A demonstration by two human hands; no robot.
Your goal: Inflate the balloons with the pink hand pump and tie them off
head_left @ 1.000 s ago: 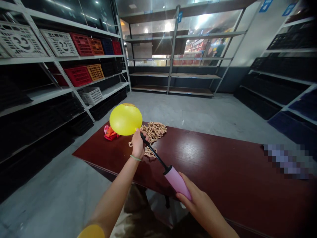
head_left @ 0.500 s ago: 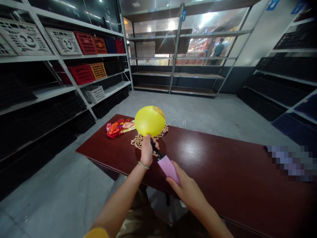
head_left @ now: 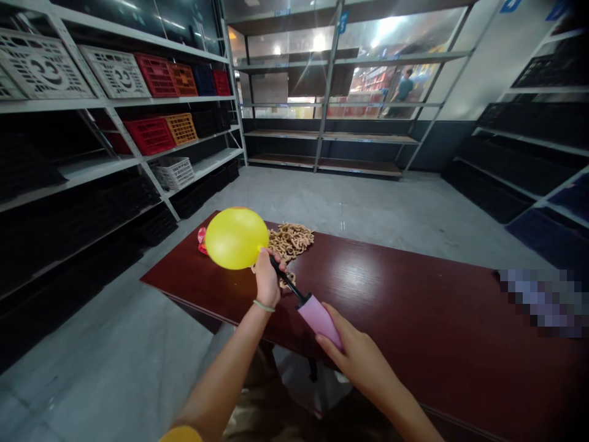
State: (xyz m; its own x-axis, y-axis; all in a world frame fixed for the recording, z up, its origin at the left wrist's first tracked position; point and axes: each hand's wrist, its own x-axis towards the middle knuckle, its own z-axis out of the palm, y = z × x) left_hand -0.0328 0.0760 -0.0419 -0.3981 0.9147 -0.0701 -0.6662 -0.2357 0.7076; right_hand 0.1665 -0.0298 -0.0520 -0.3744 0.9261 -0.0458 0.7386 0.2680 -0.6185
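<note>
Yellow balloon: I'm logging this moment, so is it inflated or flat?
Inflated: the yellow balloon bulges round and smooth beside the left hand. Whether completely full, I cannot tell.

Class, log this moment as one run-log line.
left hand: holds yellow balloon at black pump end | right hand: grips pink pump barrel | tan loops: heaped on table

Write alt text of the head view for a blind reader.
The left hand holds a round yellow rubber balloon at the black end of a pink tubular pump gripped by the right hand, over a dark-red table bearing tan loops.
</note>
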